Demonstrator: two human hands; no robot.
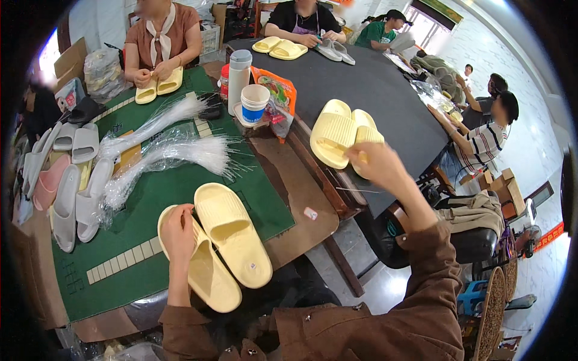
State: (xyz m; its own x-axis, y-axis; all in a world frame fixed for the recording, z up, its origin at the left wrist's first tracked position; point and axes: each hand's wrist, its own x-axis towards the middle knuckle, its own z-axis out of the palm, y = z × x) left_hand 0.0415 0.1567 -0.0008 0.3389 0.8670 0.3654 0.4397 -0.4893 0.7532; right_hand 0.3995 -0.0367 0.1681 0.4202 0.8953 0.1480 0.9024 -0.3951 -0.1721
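A pair of pale yellow slippers lies in front of me, a left slipper (214, 286) and a right slipper (241, 240), both with ribbed straps. My left hand (179, 231) is closed in a pinch over the left slipper's strap; what its fingertips hold is hidden. Farther right, my right hand (380, 165) is raised with curled fingers beside a second yellow pair (333, 135) on the dark table. It is slightly blurred, and I cannot make out anything in its fingers. Two bundles of clear plastic strands (174, 159) lie beyond my left hand.
Grey and pink slippers (63, 207) are heaped at the left of the green mat (150, 210). A white bottle (239, 81), a paper cup (253, 102) and an orange bag (278, 96) stand ahead. Co-workers sit around the dark table (385, 90); one handles yellow slippers (159, 86).
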